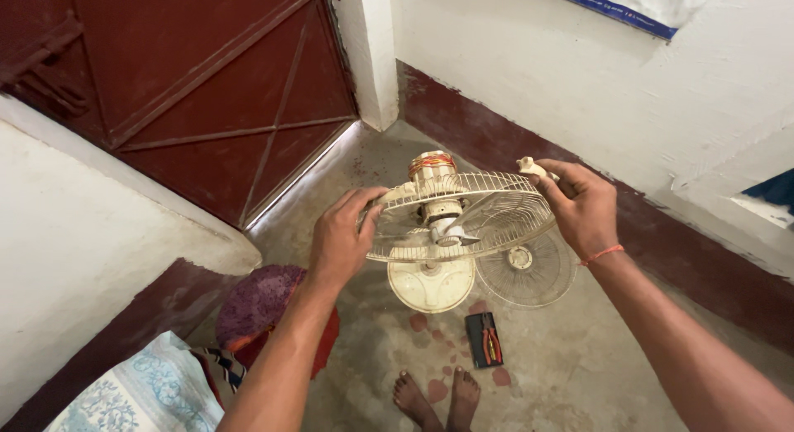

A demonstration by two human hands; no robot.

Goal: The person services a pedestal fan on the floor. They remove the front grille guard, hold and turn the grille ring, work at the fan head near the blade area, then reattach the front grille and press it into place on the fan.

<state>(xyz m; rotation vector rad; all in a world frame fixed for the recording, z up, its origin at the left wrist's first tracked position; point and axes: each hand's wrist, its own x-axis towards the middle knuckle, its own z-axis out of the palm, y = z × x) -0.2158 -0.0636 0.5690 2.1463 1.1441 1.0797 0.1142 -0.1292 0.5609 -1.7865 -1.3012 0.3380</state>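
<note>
Cream wire fan guard (pixel 463 217), with hub and exposed copper-wound motor (pixel 432 163), held up at centre frame above the concrete floor (pixel 579 366). Left hand (pixel 341 240) closed on the guard's left rim; right hand (pixel 583 207) closed on its right rim. Below: round cream fan base (pixel 432 285), second wire guard (pixel 527 273) just beside it, red-handled pliers (pixel 492 343) on a dark pouch (pixel 475 343), bare feet (pixel 437 400). Lower left: purple round mat (pixel 260 304).

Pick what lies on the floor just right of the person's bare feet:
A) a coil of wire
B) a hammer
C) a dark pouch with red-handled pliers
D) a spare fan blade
C: a dark pouch with red-handled pliers lies on the concrete floor, right of the bare feet.
</note>
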